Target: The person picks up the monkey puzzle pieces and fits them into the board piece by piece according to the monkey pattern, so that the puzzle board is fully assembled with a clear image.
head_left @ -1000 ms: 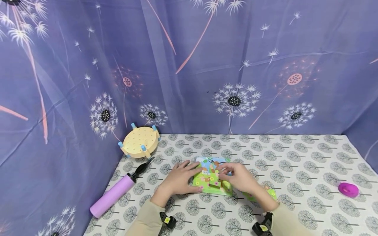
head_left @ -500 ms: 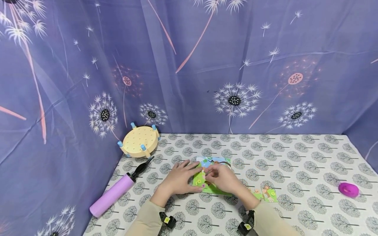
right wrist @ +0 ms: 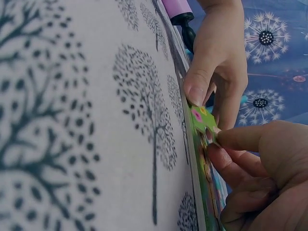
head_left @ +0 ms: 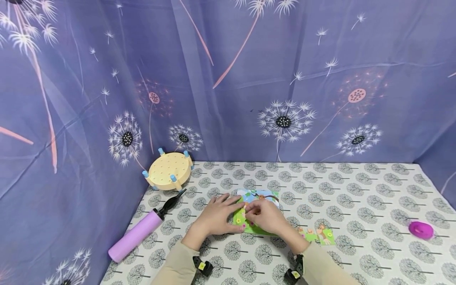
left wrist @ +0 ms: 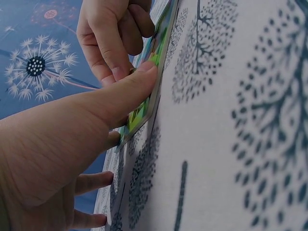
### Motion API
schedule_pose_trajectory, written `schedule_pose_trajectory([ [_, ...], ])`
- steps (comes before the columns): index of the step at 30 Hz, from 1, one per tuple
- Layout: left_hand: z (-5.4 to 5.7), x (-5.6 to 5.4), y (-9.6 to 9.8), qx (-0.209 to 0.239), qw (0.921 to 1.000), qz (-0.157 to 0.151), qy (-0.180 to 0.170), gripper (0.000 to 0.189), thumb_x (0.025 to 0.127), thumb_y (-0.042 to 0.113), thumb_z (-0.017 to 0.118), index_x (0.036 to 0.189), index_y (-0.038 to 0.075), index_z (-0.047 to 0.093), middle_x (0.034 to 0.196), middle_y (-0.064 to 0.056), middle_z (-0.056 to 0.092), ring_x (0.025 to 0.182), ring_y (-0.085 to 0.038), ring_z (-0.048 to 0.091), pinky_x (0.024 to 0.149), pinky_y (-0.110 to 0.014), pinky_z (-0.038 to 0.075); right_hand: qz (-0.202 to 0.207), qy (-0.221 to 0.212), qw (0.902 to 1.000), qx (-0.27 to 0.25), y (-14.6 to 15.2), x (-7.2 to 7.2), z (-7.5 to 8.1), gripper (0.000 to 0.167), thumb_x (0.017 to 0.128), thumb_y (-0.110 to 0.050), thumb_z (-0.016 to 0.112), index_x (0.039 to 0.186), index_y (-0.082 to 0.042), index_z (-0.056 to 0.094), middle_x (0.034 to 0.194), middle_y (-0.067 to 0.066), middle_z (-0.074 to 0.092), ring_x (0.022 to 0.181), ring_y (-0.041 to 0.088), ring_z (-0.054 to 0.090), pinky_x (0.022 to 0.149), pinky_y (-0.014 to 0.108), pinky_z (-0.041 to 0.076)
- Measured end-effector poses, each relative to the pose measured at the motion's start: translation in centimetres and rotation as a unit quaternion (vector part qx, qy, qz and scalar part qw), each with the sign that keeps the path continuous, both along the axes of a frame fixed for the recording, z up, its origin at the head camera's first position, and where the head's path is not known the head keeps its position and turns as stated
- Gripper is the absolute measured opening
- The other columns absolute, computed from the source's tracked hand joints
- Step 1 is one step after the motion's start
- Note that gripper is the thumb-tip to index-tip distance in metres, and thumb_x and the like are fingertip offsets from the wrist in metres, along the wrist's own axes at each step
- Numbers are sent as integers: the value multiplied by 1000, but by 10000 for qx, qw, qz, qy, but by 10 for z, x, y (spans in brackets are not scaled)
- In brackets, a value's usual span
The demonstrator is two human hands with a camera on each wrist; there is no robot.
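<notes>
A puzzle board (head_left: 270,194) with a printed picture of sky, a branch and green grass lies flat on the table. My left hand (head_left: 215,215) rests along its left side, fingers spread and straight, the thumb on the near left corner. My right hand (head_left: 265,217) is over the board and pinches a green puzzle piece (right wrist: 204,118) with a pink flower between thumb and forefinger. In the right wrist view that piece sits close to the left thumb, low over the board. The right hand hides the middle of the board in the head view.
Loose puzzle pieces (head_left: 325,234) lie right of the board. A purple hand pump (head_left: 137,235) and a round yellow stand with blue-tipped pegs (head_left: 169,171) are at the left. A magenta oval object (head_left: 421,230) lies far right. Blue curtains (head_left: 228,79) enclose the table.
My right hand has moved left across the board with the puzzle piece, lowering it beside the left hand. More of the loose pieces at the right now show. The left hand stays still.
</notes>
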State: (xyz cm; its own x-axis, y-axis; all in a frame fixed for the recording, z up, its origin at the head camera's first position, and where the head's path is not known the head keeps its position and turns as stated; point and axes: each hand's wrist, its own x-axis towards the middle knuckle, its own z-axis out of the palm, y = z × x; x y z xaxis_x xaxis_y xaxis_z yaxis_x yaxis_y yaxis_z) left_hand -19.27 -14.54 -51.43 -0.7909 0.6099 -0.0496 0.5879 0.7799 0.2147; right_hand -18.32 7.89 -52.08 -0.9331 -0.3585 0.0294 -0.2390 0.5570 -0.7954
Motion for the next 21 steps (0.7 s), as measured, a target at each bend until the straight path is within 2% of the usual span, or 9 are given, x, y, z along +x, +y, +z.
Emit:
schedule_pose_trajectory([
  [11, 0, 2, 0, -145, 9999, -22, 54, 89, 88, 78, 60, 161, 30, 42, 169, 4, 30, 152, -40, 30, 115, -74, 25, 37, 236, 9997, -38, 11, -1, 3, 14, 90, -15, 80, 104, -11, 78, 91, -9, 73, 83, 8, 68, 83, 35, 61],
  [12, 0, 3, 0, -185, 9998, -38, 70, 87, 89, 78, 59, 160, 31, 42, 169, 3, 30, 152, -40, 30, 115, -74, 26, 33, 240, 9997, -67, 14, -1, 4, 14, 90, -15, 80, 104, -10, 78, 90, -9, 73, 82, 9, 68, 80, 33, 60],
  [14, 2, 5, 1, -252, 9996, -74, 105, 82, 91, 76, 58, 159, 33, 44, 169, 2, 30, 151, -41, 31, 114, -74, 28, 8, 181, 9998, -106, 22, 0, 7, 15, 91, -15, 79, 105, -10, 78, 90, -9, 72, 71, 9, 66, 65, 29, 58],
  [18, 3, 12, 3, -298, 9993, -146, 197, 70, 96, 69, 56, 157, 34, 48, 168, -1, 32, 150, -41, 33, 111, -74, 34, 0, 186, 9997, -180, 42, 0, 10, 14, 92, -15, 79, 104, -10, 78, 90, -7, 72, 52, 9, 54, 42, 22, 41],
  [19, 3, 13, 3, -290, 9993, -141, 204, 68, 97, 67, 56, 157, 34, 49, 168, -1, 32, 150, -41, 34, 111, -73, 34, -35, 178, 9997, -183, 48, 1, 11, 13, 92, -15, 79, 104, -11, 78, 91, -7, 72, 50, 8, 51, 41, 22, 40],
  [21, 3, 16, 3, -289, 9992, -117, 235, 66, 99, 65, 55, 156, 34, 49, 168, -1, 32, 150, -40, 34, 111, -73, 35, -100, 227, 9995, -170, 59, 2, 11, 12, 93, -16, 78, 104, -11, 78, 93, -7, 72, 57, 9, 54, 47, 23, 44],
])
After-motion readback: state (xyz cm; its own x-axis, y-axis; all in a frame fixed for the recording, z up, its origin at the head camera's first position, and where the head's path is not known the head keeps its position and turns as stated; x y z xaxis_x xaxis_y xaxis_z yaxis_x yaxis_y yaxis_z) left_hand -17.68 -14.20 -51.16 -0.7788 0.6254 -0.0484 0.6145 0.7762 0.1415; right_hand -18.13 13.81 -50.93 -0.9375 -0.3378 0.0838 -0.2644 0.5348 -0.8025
